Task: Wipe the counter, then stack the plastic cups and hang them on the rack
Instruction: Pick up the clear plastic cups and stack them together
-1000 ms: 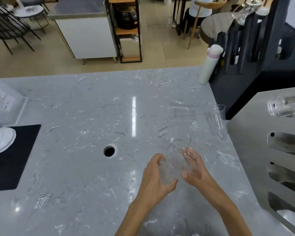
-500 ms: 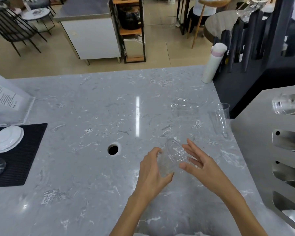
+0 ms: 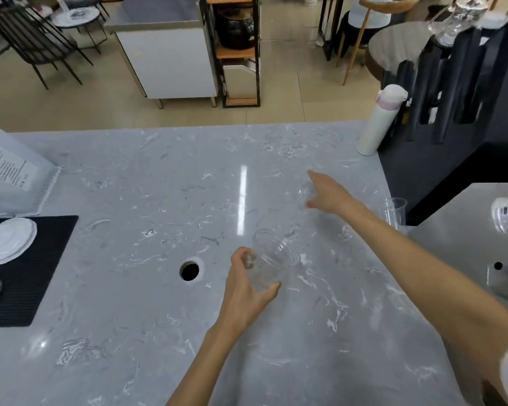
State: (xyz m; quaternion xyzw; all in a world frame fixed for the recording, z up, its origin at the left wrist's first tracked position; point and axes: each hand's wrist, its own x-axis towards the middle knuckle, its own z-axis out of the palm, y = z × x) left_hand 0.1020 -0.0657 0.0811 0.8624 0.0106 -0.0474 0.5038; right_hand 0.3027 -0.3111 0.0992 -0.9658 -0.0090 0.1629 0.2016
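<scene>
One clear cup [image 3: 272, 259] tilted, mouth up-away, in left hand [image 3: 247, 291] fingers; right hand [image 3: 329, 194] fingers apart.

clear cup [image 3: 272, 259] gripped by left hand [image 3: 247, 288] | right hand [image 3: 329, 193] spread over lying cup [image 3: 305, 193] | counter [image 3: 129, 303] beneath

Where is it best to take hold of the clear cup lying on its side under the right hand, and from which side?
Probably around its side wall near the open rim. The lying cup points its mouth left, and the right hand is already above it. Come from above, fingers spanning the wall. The mouth then stays free to slide over the cup in the left hand.
</scene>
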